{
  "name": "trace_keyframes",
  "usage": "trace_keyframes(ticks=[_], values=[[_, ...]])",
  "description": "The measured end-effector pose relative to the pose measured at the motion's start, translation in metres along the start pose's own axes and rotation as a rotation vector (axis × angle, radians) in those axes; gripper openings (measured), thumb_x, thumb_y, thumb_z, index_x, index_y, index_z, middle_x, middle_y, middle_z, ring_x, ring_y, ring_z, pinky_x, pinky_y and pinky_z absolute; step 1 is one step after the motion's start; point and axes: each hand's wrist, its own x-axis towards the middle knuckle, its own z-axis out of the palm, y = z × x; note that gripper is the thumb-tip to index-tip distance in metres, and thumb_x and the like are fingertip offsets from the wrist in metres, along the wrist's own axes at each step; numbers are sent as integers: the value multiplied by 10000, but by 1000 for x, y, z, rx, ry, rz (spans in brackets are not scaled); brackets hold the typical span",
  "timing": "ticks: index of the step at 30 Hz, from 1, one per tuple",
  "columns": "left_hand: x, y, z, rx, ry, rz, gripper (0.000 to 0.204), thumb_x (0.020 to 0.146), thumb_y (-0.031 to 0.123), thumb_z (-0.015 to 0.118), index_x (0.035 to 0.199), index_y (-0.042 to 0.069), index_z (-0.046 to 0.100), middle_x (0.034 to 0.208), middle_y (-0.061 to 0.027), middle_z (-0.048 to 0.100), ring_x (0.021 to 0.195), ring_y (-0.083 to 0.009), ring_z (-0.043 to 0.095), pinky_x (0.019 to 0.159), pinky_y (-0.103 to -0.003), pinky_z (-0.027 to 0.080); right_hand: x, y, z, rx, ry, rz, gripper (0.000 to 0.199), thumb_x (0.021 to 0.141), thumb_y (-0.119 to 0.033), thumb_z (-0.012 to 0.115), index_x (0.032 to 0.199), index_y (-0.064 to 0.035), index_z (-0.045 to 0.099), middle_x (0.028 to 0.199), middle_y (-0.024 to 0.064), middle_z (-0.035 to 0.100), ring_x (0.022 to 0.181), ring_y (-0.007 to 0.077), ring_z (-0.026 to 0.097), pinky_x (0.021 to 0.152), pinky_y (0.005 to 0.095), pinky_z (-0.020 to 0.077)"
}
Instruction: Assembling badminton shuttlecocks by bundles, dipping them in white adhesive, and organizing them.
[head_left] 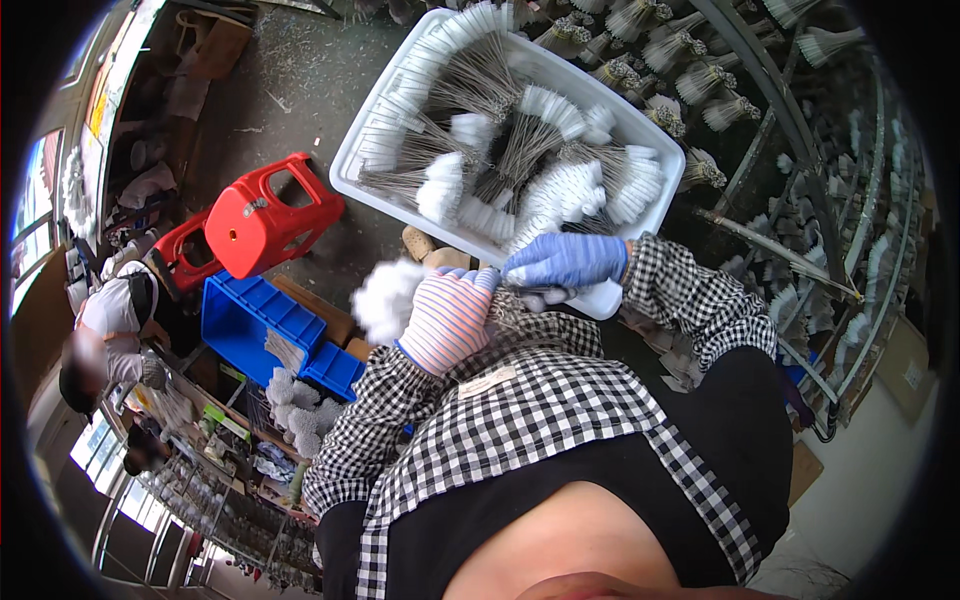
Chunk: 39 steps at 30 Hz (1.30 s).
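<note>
While our left hand (446,318) hugs the white brushes (385,302), puffy at nine o'clock, our right hand (566,262) has bent fingers at two o'clock; we can't tell what they hold. We should squeeze gently, keeping ends even.

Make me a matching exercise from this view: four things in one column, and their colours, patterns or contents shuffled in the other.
Column one:
1. Plastic stool
2. Open crate
3. Large tub
4. Left hand's glove

Column two:
A. Striped
B. Full of white-bristled brushes with thin handles
C. Red
D. Blue

Right pairs: 1-C, 2-D, 3-B, 4-A.
</note>
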Motion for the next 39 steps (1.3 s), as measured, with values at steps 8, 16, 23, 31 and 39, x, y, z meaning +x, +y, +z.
trace_keyframes(ticks=[8,16,23,31,39], values=[[-54,-24,11,-211,6,-384,571,636,157,837,1136,10,602,871,-210,685,841,-421,663,754,-481,534,69,206,-101,-1466,513,11,447,820,-199,635,1258,-109,628,1180,132,656,1127,321,592,1061,425,435],[-62,-29,42,-274,61,-440,597,602,151,871,1133,42,618,922,-196,691,912,-385,654,814,-456,507,123,272,-155,-1669,319,12,250,851,-225,571,1062,-150,681,995,68,697,1034,263,625,961,430,454],[-94,-46,56,-349,162,-457,527,594,124,858,1075,48,655,900,-169,689,887,-370,657,811,-442,516,88,174,-135,-1595,85,56,219,782,-193,639,996,-159,669,991,70,653,1067,264,595,1002,425,415],[-99,-47,59,-316,209,-430,462,618,89,847,1040,58,661,876,-149,693,857,-349,665,796,-426,526,105,193,-138,-1575,-74,156,164,689,-210,692,846,-164,686,944,66,680,1072,279,605,992,434,412],[-103,-56,67,-366,221,-466,477,623,86,840,1061,39,654,880,-163,695,877,-353,670,808,-424,524,118,236,-137,-1677,-58,132,114,839,-221,582,861,-163,678,806,119,669,963,336,660,1049,458,395]])
